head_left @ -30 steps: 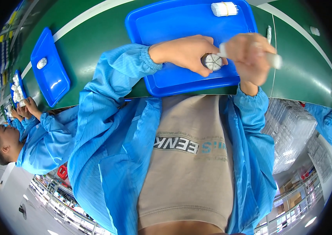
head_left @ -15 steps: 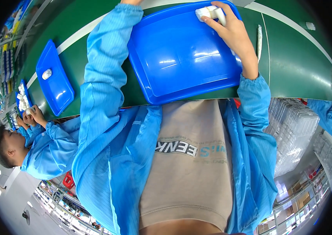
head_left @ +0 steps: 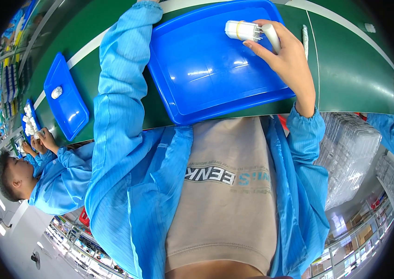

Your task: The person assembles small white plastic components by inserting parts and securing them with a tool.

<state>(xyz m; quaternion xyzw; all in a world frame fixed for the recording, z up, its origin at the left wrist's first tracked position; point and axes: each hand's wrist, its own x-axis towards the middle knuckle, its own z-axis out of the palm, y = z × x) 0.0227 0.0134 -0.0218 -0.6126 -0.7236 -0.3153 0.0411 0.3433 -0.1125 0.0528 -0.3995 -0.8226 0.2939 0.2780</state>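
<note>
A yellow band (head_left: 238, 30) already circles the white bundle (head_left: 247, 31) in the blue tray (head_left: 197, 95), not yet lifted out; the right hand's (head_left: 292, 58) grip holds a white cylinder (head_left: 272, 39), thumb and forefinger parted; the left hand's, out of view, I cannot tell

Beyond the far left corner of the blue tray (head_left: 192, 93), the left hand (head_left: 149, 1) is mostly cut off. The right hand (head_left: 290, 56) hides part of the white rod (head_left: 271, 38). Right of the tray, one white tabletop object (head_left: 370, 28) is indistinct.
</note>
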